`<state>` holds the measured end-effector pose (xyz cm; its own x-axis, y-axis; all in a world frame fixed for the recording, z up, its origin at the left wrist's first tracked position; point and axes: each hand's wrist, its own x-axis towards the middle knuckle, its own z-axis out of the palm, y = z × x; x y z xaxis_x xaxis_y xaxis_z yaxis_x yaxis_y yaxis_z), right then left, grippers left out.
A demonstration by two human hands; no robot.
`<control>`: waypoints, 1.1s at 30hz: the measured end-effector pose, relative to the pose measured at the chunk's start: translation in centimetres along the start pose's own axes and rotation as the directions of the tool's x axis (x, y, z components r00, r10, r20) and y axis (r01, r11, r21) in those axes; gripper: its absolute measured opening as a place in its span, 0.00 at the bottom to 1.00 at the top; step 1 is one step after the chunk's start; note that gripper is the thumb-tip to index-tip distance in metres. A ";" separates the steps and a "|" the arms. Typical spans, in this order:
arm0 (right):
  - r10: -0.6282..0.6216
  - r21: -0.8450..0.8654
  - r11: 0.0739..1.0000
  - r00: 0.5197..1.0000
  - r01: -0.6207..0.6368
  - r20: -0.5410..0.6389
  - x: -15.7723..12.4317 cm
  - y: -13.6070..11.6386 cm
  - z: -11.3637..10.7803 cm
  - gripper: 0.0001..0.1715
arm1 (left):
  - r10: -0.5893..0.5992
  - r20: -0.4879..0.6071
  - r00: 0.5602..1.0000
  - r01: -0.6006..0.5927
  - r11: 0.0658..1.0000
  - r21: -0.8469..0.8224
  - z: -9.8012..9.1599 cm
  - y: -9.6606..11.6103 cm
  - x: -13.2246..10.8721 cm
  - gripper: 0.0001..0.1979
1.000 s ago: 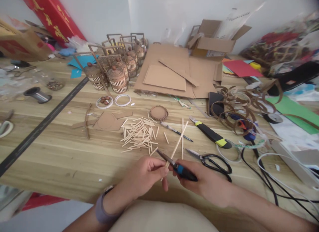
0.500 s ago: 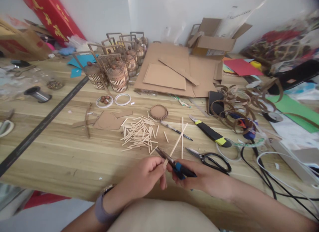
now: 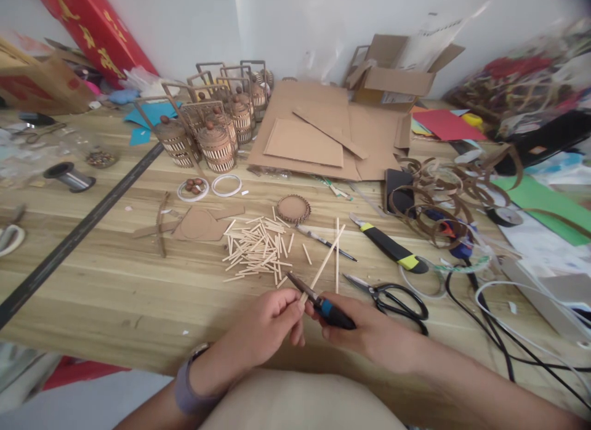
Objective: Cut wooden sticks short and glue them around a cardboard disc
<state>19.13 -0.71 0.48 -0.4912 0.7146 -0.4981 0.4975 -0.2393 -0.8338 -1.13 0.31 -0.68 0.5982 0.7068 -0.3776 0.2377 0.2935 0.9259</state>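
Observation:
Between thumb and fingers, my left hand (image 3: 272, 322) pinches the lower end of a thin wooden stick (image 3: 325, 261), which slants up to the right. My right hand (image 3: 355, 328) is closed around pliers (image 3: 333, 312) with black and blue handles. Their jaws lie across the stick just above my left fingertips. A second long stick (image 3: 337, 251) lies upright in view on the table behind. Left of it is a pile of short cut sticks (image 3: 256, 248). A round cardboard base with a woven rim (image 3: 294, 209) sits beyond the pile.
Black scissors (image 3: 399, 299), a utility knife (image 3: 390, 244) and a pen (image 3: 325, 241) lie near my right hand. Small woven baskets (image 3: 217, 148) stand at the back left, beside cardboard sheets (image 3: 305, 143). Coiled brown strips (image 3: 438, 190) and cables (image 3: 489, 319) crowd the right.
The pliers' handles have come closer together in my right hand, and the jaws have closed in on the stick. Both hands and the stick have shifted slightly left.

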 end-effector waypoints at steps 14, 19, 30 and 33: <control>-0.497 -0.518 0.819 0.754 0.245 -0.430 1.3 -0.2 -0.3 0.13 | 0.096 -0.270 0.958 0.058 0.857 0.512 -1.0 0.3 0.5 0.12; -0.524 -0.728 0.681 0.743 0.073 -0.416 3.7 0.4 0.0 0.09 | 0.089 -0.254 0.963 0.124 0.691 0.712 -0.2 -0.1 0.9 0.10; -0.329 -0.772 0.589 0.802 -0.239 -0.499 4.5 0.1 1.0 0.07 | -0.014 -0.292 0.956 0.269 0.432 0.861 0.0 0.3 1.7 0.17; -0.328 -0.780 0.570 0.799 -0.257 -0.503 4.8 -0.2 1.4 0.07 | -0.008 -0.314 0.950 0.289 0.415 0.863 0.3 0.3 1.9 0.18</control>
<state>15.69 1.82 -2.12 -0.1961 0.9806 -0.0045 0.9679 0.1928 -0.1612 0.27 1.51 -1.14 0.3260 0.8706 -0.3686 0.9316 -0.2295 0.2820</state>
